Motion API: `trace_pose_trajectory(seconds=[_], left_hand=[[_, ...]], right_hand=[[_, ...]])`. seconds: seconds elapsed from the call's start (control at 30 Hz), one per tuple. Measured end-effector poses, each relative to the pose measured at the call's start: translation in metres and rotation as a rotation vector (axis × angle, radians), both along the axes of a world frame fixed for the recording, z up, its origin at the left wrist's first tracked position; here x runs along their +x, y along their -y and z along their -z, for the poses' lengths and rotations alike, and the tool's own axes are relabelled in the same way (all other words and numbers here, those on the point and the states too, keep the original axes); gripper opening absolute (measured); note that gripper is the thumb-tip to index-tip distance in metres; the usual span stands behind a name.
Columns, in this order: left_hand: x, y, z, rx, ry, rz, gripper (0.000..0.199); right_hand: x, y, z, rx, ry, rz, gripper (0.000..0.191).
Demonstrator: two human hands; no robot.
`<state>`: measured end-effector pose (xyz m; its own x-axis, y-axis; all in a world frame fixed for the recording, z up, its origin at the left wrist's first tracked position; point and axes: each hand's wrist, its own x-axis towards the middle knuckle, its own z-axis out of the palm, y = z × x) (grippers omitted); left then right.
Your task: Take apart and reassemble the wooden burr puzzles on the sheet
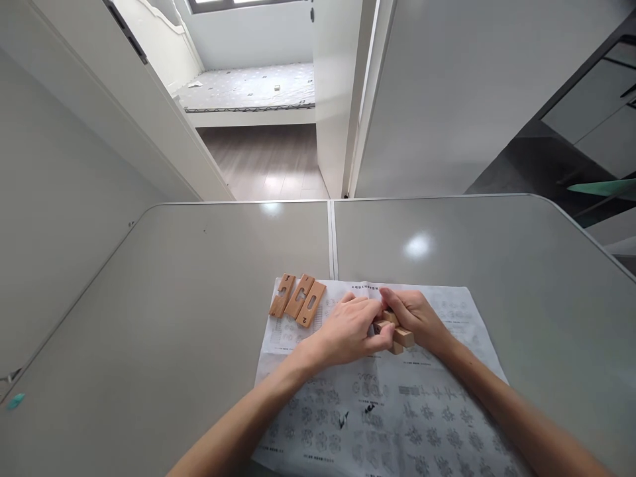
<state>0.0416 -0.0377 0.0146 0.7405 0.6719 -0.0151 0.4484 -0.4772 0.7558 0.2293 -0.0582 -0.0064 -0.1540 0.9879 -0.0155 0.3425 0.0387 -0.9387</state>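
Observation:
Both hands meet around a wooden burr puzzle made of interlocking square sticks, held just over a printed instruction sheet. My left hand grips it from the left, thumb along its near side. From the right, my right hand closes on it with the thumb on top. Fingers cover much of the puzzle, so its far side is hidden. Left of the hands, three flat wooden pieces lie side by side on the sheet: one marked 3, one marked 1 and one marked 2, each with a cut-out.
The sheet lies on a grey table with a pale seam down its middle. Behind the table's far edge, an open doorway shows a bed. A small teal object is at the far left; dark furniture stands at the right.

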Motion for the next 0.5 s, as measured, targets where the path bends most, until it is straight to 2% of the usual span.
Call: trace_pose_trajectory(seconds=[0.13,0.3,0.5], left_hand=[[0.0,0.005,0.008,0.086,0.04,-0.073,0.034],[-0.003,0.008,0.009,0.112,0.07,-0.081,0.034],[-0.006,0.008,0.006,0.023,0.18,-0.134,0.028]], right_hand=[[0.0,-0.004,-0.001,-0.011,0.003,-0.011,0.069],[0.001,-0.005,-0.007,-0.01,0.005,-0.039,0.069],[0.005,0.0,-0.018,-0.1,-0.045,-0.001,0.063]])
